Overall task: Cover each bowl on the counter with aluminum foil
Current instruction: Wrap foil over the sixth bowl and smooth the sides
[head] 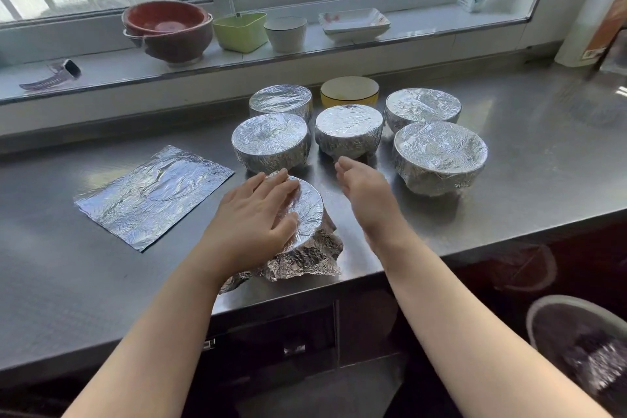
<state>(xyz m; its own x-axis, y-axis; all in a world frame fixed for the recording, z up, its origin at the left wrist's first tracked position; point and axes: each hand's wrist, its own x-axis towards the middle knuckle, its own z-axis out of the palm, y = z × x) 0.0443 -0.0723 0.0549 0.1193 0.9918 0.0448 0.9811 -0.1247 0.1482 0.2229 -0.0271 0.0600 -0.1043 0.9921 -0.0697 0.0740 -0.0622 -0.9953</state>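
Left hand (259, 214) lies flat, fingers straight, pressing the foil down on top of the near bowl (307, 210) at the counter's (509, 180) front edge. It pins the sheet, doesn't grip it. Right hand (364, 193) hovers just right of that bowl, fingers relaxed and slightly cupped, holding nothing.

Near bowl status: top is covered and smooth, but the foil skirt (305, 258) flares out loose and crumpled along the front and right side. Left side is hidden under the hand, can't tell how tight it is there.

Rest of the job: five wrapped bowls (349, 132) behind it look done. Yellow bowl (349, 92) in the back row is uncovered. Spare foil sheet (154, 195) lies flat to the left, probably meant for that one.

To finish this step well:
- keep the left palm down so the top stays taut and the bowl doesn't slide
- bring the right hand in to cup the loose skirt and press it against the wall, working round the rim
- fold downward and under, don't pull sideways, since foil tears at creases
- mind the counter edge, the skirt nearly overhangs it
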